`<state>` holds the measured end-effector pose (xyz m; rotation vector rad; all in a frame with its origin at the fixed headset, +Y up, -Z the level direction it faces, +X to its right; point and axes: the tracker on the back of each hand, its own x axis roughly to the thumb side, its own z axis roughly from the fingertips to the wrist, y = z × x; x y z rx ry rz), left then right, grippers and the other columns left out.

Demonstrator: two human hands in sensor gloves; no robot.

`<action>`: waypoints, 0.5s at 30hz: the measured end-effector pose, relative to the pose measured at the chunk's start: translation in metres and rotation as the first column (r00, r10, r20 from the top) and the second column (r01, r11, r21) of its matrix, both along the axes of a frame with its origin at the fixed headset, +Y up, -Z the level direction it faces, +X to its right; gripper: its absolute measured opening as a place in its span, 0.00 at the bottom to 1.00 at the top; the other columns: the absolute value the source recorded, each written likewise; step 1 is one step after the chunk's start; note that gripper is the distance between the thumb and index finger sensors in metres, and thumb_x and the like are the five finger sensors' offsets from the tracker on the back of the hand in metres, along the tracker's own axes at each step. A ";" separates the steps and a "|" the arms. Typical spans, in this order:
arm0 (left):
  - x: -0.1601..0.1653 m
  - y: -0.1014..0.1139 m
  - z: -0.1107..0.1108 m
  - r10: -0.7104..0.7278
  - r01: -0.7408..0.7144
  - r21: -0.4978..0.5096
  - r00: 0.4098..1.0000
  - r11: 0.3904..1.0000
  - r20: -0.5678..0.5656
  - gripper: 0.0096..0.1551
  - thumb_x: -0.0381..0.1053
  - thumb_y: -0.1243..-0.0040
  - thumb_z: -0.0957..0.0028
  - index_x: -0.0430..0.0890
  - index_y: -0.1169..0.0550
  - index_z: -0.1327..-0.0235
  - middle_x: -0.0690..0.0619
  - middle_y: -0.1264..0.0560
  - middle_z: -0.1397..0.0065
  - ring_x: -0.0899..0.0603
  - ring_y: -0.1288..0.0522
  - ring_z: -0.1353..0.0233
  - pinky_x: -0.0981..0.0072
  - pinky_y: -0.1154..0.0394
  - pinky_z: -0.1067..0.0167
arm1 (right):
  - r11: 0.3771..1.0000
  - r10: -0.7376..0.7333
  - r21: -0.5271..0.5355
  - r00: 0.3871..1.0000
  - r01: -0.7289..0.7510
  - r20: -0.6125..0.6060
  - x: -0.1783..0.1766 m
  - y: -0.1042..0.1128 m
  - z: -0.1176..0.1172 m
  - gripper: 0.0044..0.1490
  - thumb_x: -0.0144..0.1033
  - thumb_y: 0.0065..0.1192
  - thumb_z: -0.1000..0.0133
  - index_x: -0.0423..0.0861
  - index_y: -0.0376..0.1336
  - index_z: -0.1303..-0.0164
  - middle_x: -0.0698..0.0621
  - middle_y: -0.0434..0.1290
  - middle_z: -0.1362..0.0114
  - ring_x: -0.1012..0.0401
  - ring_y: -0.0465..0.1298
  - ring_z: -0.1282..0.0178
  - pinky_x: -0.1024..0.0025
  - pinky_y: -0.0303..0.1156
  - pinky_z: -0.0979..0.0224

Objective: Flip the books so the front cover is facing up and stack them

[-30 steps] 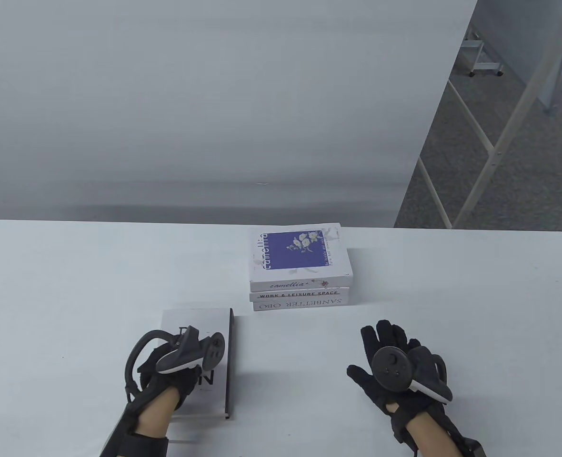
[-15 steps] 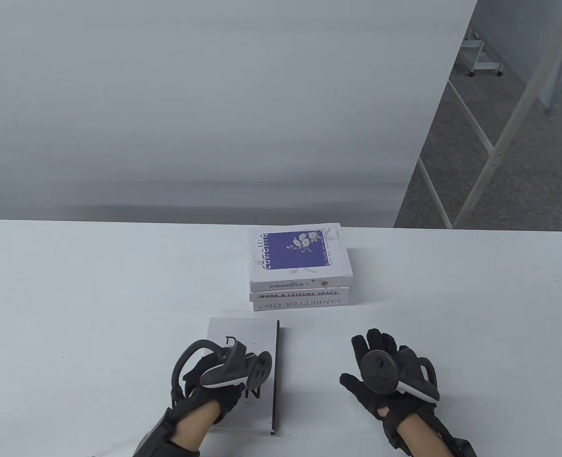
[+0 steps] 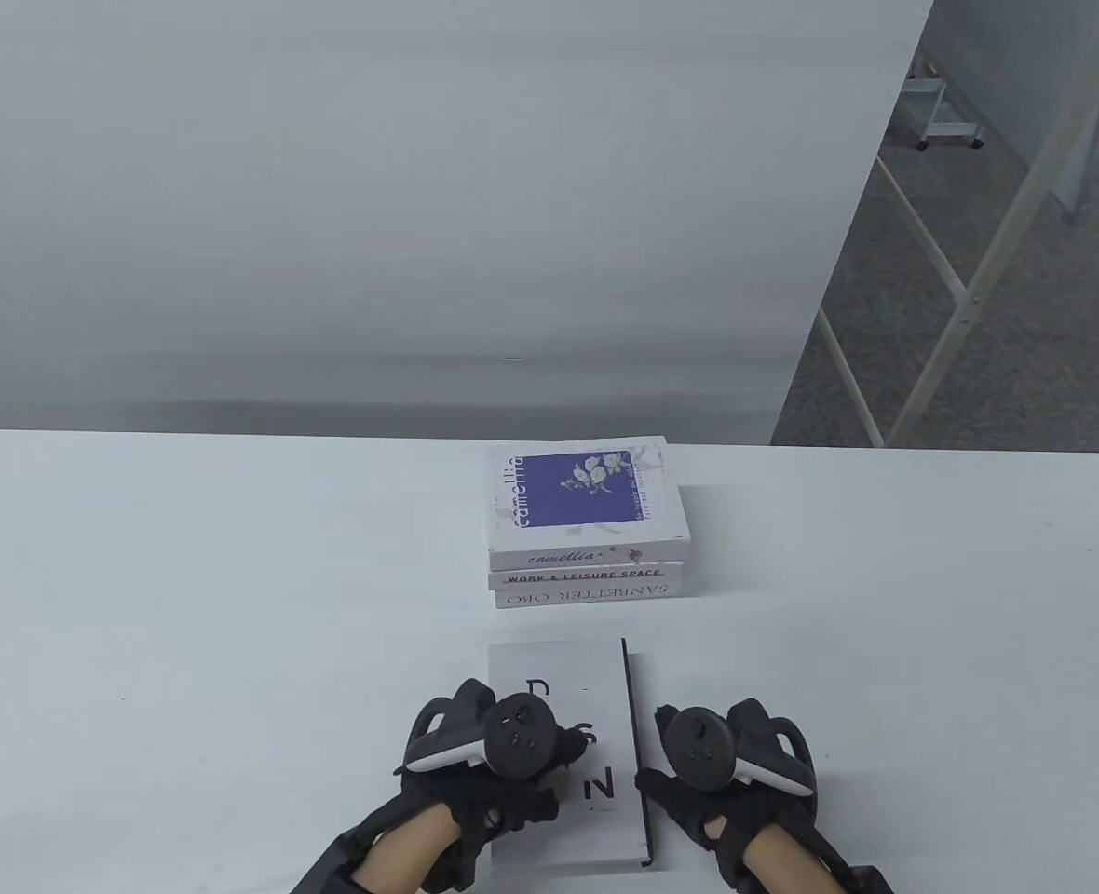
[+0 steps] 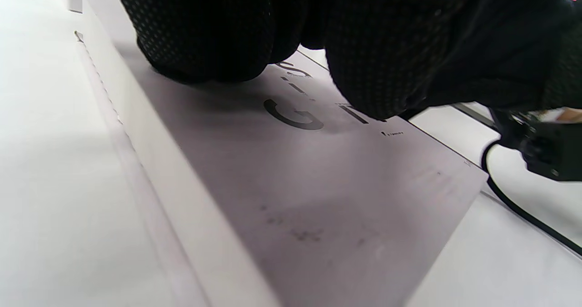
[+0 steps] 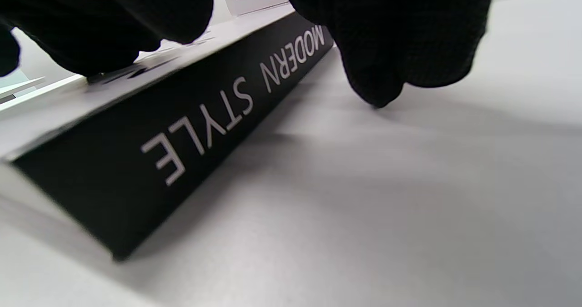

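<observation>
Left hand: the black-gloved left hand (image 3: 484, 773), tracker strapped to its back, rests palm down on the cover of a flat white hardcover book with a black spine and large dark letters (image 3: 563, 745); its fingers (image 4: 213, 34) press flat on the cover, not curled round any edge.
The book: it lies on the white tabletop (image 3: 186, 577) at the near edge, just in front of the stack, lettered face up; the spine reads MODERN STYLE in the right wrist view.
What changed: over the last second the left hand has slid this book rightward across the tabletop, from well left of the stack to directly before it.
Right hand: the black-gloved right hand (image 3: 726, 764) has come in to meet the book; a finger lies over the cover's right edge and another fingertip (image 5: 377, 84) reaches down to the tabletop just beside the spine. I cannot tell whether the grip has closed on the book.
Stack: three white books (image 3: 587, 526), the top one bearing a blue floral panel, sit beyond, apart from the hands.
Meaning: the last book looks positioned for lifting onto the stack, both hands ready.
</observation>
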<state>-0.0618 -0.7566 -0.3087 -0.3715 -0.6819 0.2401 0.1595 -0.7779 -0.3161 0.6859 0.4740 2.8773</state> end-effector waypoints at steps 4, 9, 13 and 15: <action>0.015 -0.001 0.009 -0.029 0.026 0.037 0.998 0.999 0.061 0.40 0.54 0.29 0.59 0.51 0.32 0.31 0.47 0.31 0.28 0.44 0.24 0.36 0.57 0.22 0.40 | 1.000 -0.020 0.002 1.000 0.020 0.006 0.001 0.000 0.000 0.49 0.54 0.51 0.38 0.28 0.47 0.24 0.24 0.66 0.30 0.45 0.79 0.36 0.53 0.78 0.38; 0.013 0.000 0.010 -0.009 0.006 0.088 0.999 0.996 0.033 0.38 0.55 0.30 0.58 0.51 0.30 0.32 0.48 0.29 0.30 0.45 0.22 0.37 0.57 0.21 0.42 | 0.998 -0.061 -0.032 0.998 0.061 0.013 0.005 -0.001 -0.002 0.48 0.51 0.51 0.37 0.27 0.44 0.24 0.23 0.64 0.31 0.54 0.84 0.40 0.62 0.83 0.42; -0.005 0.007 0.006 -0.065 0.116 0.291 0.982 0.950 -0.178 0.40 0.57 0.29 0.59 0.49 0.29 0.32 0.46 0.27 0.31 0.40 0.19 0.38 0.53 0.20 0.43 | 0.991 -0.105 -0.080 0.994 0.107 0.027 0.005 -0.003 -0.001 0.50 0.49 0.52 0.37 0.26 0.40 0.24 0.20 0.59 0.30 0.56 0.85 0.43 0.65 0.85 0.44; -0.015 0.005 0.002 -0.117 0.193 0.276 0.956 0.942 -0.270 0.41 0.58 0.30 0.59 0.48 0.30 0.31 0.45 0.27 0.31 0.40 0.19 0.38 0.53 0.21 0.42 | 0.987 -0.116 -0.107 0.993 0.118 0.025 0.006 -0.004 -0.002 0.49 0.46 0.52 0.37 0.26 0.39 0.25 0.20 0.58 0.30 0.58 0.86 0.44 0.67 0.85 0.45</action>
